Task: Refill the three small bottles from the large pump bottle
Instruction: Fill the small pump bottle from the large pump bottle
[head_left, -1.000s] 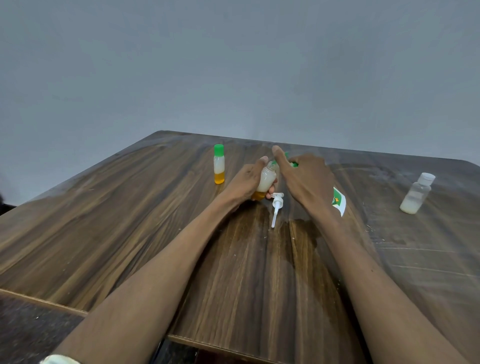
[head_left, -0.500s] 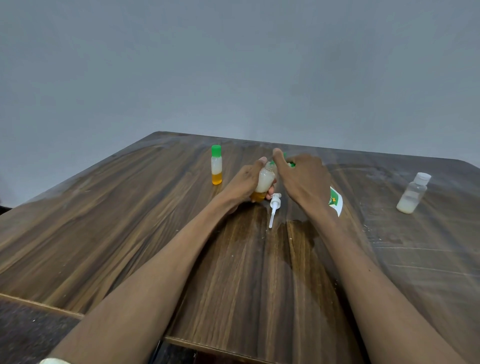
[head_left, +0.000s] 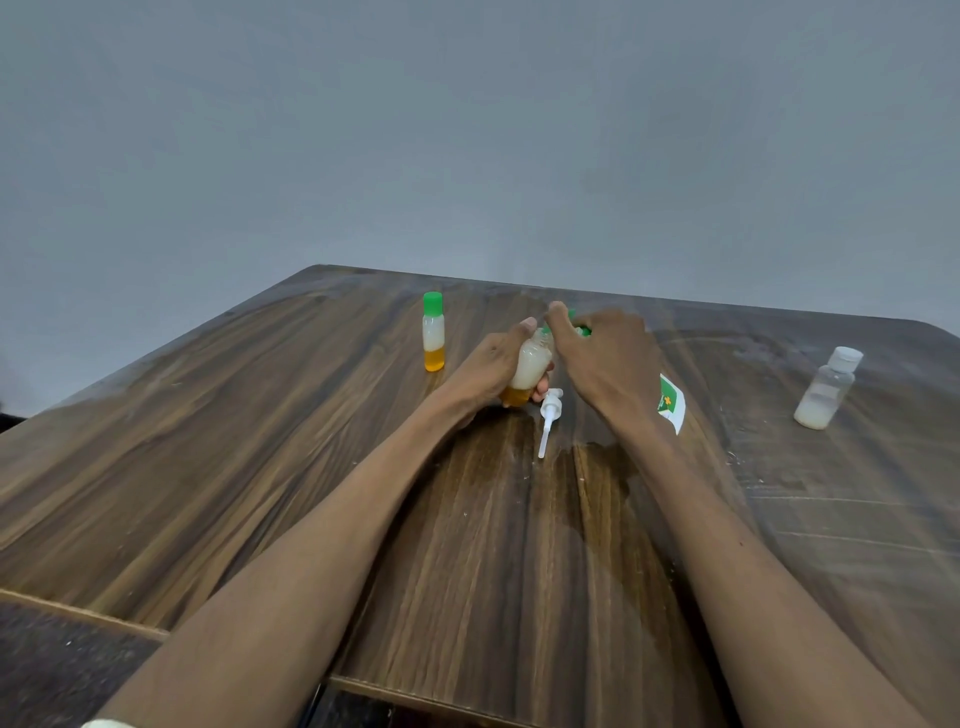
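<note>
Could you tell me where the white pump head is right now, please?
The white pump head lies flat on the table, centre of view, just below the small bottle.

We see a table (head_left: 260, 467) of glossy, streaked wood grain. Left of the white plastic pump (head_left: 548, 415) on it, a translucent plastic bottle (head_left: 433, 332) has a smooth green cap (head_left: 432, 303).

Two bare forearms enter from the lower edge of the frame and converge toward the centre. Left hand (head_left: 493, 366): fingers curled in a grip, thumb raised along the upper side, knuckles facing lower left. Right hand (head_left: 605, 358): back of the hand toward the camera, thumb extended up and to the left, fingers curled down and hidden behind the hand.
</note>
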